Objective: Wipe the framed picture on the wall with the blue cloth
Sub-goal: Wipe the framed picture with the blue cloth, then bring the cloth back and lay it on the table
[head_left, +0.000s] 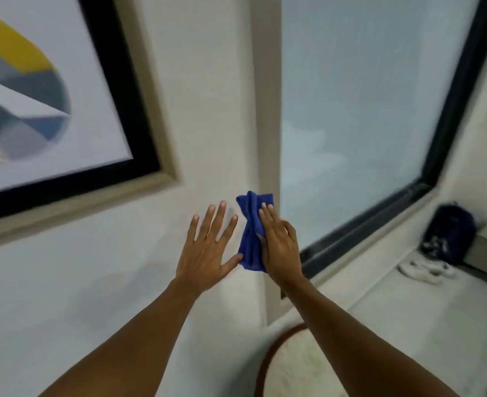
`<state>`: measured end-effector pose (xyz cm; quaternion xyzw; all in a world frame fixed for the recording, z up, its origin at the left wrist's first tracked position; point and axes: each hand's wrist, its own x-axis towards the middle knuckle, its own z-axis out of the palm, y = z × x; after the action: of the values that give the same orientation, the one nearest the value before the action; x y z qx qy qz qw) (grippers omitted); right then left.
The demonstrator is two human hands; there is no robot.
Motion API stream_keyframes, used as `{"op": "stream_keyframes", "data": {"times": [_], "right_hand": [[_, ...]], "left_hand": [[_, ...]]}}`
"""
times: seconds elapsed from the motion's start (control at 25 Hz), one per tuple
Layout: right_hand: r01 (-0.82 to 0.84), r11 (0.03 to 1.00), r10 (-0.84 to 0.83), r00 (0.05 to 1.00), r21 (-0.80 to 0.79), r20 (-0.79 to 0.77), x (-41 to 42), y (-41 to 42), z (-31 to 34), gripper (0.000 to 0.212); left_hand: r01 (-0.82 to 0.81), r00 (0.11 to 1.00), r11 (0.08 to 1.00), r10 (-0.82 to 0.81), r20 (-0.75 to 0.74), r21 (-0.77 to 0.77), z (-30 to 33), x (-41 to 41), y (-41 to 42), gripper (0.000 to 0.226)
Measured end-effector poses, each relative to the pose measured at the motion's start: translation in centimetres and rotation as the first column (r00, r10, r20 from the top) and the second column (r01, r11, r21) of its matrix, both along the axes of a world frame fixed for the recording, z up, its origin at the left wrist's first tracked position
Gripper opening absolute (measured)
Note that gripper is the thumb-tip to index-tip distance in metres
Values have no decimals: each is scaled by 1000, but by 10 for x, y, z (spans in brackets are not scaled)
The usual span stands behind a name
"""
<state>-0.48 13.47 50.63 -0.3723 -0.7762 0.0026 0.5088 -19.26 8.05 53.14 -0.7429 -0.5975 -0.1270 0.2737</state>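
The framed picture hangs at the upper left, with a black and beige frame around an abstract print in yellow, grey and blue. The blue cloth is bunched in my right hand, held up in front of the white wall near the window's edge, below and to the right of the frame. My left hand is raised beside it with fingers spread, its thumb touching the cloth's lower edge. Both hands are well clear of the picture.
A large frosted window with a dark frame fills the right side. On the sill lie a dark bag and a white cable. A round wood-rimmed seat or table sits below my right arm.
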Motion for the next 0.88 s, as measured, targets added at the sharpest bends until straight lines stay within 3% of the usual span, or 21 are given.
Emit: {"op": "stream_keyframes", "data": {"times": [0.16, 0.28, 0.44, 0.52, 0.68, 0.88], "right_hand": [[121, 952, -54, 971, -283, 232, 109, -17, -165, 86], [247, 828, -15, 907, -503, 420, 167, -48, -302, 101], [373, 730, 121, 755, -573, 645, 211, -99, -490, 80], [412, 723, 138, 700, -554, 700, 218, -118, -556, 68], [405, 695, 95, 768, -594, 634, 220, -125, -611, 58], [433, 579, 210, 740, -691, 639, 222, -115, -595, 62]], "left_hand": [[114, 993, 950, -103, 52, -290, -158, 84, 22, 83], [197, 980, 828, -148, 136, -525, -299, 144, 14, 81], [298, 954, 645, -223, 199, -703, -501, 192, -7, 78], [315, 945, 581, -262, 194, -751, -573, 199, -14, 75], [394, 911, 542, -337, 237, -742, -635, 206, -18, 65], [283, 927, 547, -368, 78, -788, -625, 212, -8, 65]]}}
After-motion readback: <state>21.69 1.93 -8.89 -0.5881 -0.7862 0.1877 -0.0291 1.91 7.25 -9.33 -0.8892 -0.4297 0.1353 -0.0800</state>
